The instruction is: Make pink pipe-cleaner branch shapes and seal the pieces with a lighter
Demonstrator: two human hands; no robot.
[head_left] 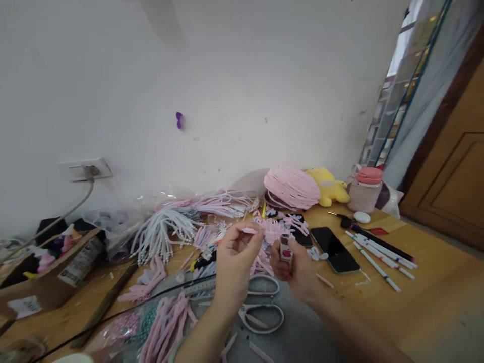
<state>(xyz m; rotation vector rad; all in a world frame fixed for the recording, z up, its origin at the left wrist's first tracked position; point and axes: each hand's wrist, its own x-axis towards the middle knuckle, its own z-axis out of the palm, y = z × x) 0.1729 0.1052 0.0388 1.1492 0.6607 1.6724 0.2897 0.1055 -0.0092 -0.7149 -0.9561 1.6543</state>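
My left hand (239, 257) is raised over the middle of the table, thumb and fingers pinched on a short pale pink piece of cord (248, 231). Beside it, my right hand (297, 264) is wrapped round a lighter (286, 249) with a dark pink picture on its side and a metal top. I cannot make out a flame. Below both hands, scissors with light handles (264, 328) lie on a grey mat (302, 338). Pink fuzzy cord pieces (275, 229) are heaped just behind the hands.
White cords with beaded ends (162, 229) spread at the back left, near a cardboard box (64, 272). A pink cord bundle (291, 187), yellow plush toy (328, 186) and pink-lidded jar (365, 190) stand along the wall. A phone (335, 250) and several pens (383, 254) lie right.
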